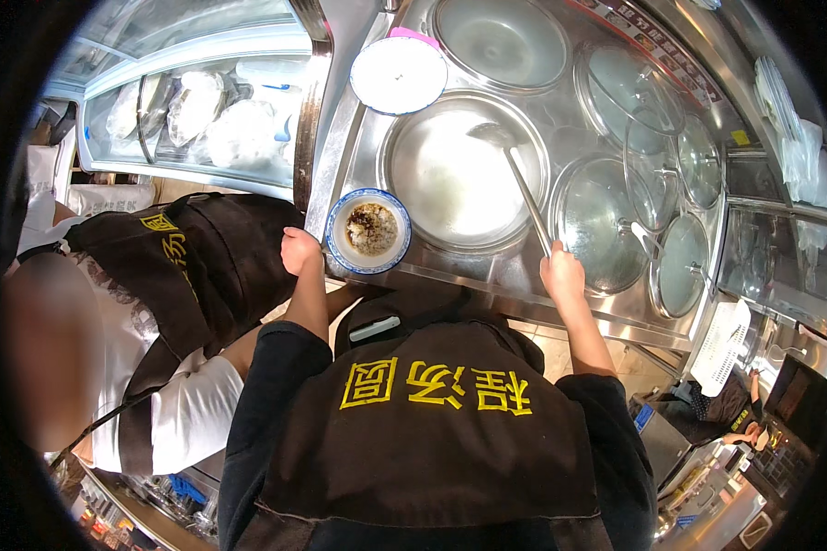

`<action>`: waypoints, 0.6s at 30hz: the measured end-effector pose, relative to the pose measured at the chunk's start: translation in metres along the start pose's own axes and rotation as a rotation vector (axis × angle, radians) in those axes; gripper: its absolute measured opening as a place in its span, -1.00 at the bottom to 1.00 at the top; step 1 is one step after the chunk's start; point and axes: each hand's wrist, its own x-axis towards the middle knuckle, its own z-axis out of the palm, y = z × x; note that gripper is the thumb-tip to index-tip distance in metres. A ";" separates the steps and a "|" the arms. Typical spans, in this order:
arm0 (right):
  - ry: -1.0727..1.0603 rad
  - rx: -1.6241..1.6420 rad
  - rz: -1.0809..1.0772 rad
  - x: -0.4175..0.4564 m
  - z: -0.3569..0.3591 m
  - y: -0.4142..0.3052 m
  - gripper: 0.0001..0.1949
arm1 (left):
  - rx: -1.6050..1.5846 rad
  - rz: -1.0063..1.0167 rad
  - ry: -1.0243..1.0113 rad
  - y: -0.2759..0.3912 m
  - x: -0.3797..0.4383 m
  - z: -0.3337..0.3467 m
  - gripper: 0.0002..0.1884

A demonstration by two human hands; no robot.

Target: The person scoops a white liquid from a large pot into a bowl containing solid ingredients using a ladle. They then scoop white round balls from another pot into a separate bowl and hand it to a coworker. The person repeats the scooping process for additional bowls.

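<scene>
My right hand (564, 275) grips the long metal handle of a ladle (529, 196). The ladle's head rests at the far side of a large round pot (384, 172) set into the steel counter, under pale, glaring liquid. My left hand (301, 251) is curled into a fist at the counter's left edge, with nothing visible in it. Just right of that fist stands a blue-rimmed white bowl (369, 266), holding pale, grainy food with dark sauce on top. Farther back, a white dish with a thin blue rim (398, 76) sits by the pot, over something pink.
Another round pot (499, 41) lies behind. Glass-lidded pots (599, 220) fill the counter's right side. At left are a glass-topped chest (193, 172) with bagged goods and a co-worker in an apron (234, 255), close to my left arm. A white plastic basket (720, 348) stands at right.
</scene>
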 end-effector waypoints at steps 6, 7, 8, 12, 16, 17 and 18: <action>-0.388 0.430 0.124 0.011 -0.039 0.020 -0.83 | 0.012 -0.017 0.037 -0.003 0.006 0.008 -0.50; -0.465 0.501 0.166 0.012 -0.047 0.021 -0.83 | 0.017 -0.022 0.035 -0.002 0.006 0.008 -0.50; -0.542 0.571 0.207 0.014 -0.053 0.028 -0.83 | 0.038 -0.035 0.034 -0.001 0.005 0.007 -0.49; -0.866 0.653 0.265 0.032 -0.080 0.032 -0.85 | 0.063 -0.062 0.039 0.006 0.003 0.004 -0.50; -1.008 0.734 0.340 0.042 -0.087 0.031 -0.83 | 0.065 -0.049 0.047 0.002 0.007 0.007 -0.50; -1.023 0.752 0.364 0.043 -0.088 0.029 -0.83 | 0.067 -0.048 0.043 0.003 0.006 0.007 -0.50; -1.037 0.762 0.372 0.044 -0.087 0.027 -0.84 | 0.069 -0.048 0.044 0.003 0.006 0.008 -0.50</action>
